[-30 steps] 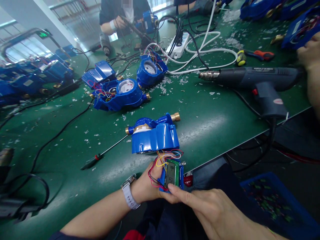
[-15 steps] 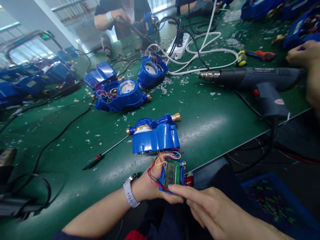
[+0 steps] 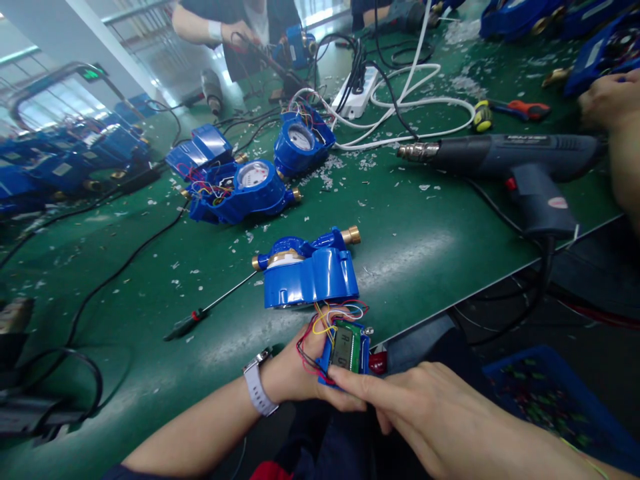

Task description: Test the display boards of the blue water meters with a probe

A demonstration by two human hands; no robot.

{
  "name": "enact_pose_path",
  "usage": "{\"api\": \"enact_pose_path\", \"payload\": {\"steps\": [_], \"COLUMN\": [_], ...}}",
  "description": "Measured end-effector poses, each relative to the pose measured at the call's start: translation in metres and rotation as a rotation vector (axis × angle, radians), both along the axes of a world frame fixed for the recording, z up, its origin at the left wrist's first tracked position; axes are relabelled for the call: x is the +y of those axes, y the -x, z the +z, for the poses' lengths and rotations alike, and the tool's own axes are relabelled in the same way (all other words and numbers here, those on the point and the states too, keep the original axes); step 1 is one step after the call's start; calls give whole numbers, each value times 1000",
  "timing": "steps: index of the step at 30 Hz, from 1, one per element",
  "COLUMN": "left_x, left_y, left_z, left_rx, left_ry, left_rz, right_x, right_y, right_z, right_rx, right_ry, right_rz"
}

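My left hand, with a light watch strap at the wrist, is closed around a blue-cased LCD display module with a green circuit board. My right hand holds nothing; its index finger is stretched out and its tip touches the lower left of the screen, covering part of the digits. Thin red, yellow, white and black wires run from the module toward a blue water meter with brass ends, lying on its side at the table edge. A screwdriver lies left of that meter.
Two opened water meters lie farther back. A heat gun rests at right, near another person's hand. Cables, a power strip and pliers are behind. A blue bin stands below the table; another person works opposite.
My right index fingertip has shifted slightly left and up over the screen. The displayed characters look different, with fewer showing. My left hand keeps its hold on the module.
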State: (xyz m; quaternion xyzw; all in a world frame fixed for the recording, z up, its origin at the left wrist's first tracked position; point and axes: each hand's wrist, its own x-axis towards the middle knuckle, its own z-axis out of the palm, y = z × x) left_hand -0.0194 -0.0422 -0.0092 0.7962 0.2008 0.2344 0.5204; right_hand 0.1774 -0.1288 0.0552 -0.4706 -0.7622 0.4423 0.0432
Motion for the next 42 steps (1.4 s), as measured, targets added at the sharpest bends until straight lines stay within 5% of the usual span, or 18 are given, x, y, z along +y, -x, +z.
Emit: {"api": "enact_pose_path", "payload": {"steps": [7,16,22,33,42], "left_x": [-3,-3,-6,-7,-10], "left_y": [0,-1,1,-4,-5], "left_z": [-2,-2,-12,-7,-3], "left_rx": [21,12,-7,-88,-107], "left_ry": [153,172,204,368,522], "left_rz": [52,53,64,97,100], "right_x": [-6,-15,-16,-28,-28], "right_y": [10,16,21,28,31], "right_z": [-13,-14,-10,-27,-26], "right_rx": [428,482,594,861,942], "right_ry": [62,63,253,719,790], "right_rz": [-217,-424,-541,-690,-726]}}
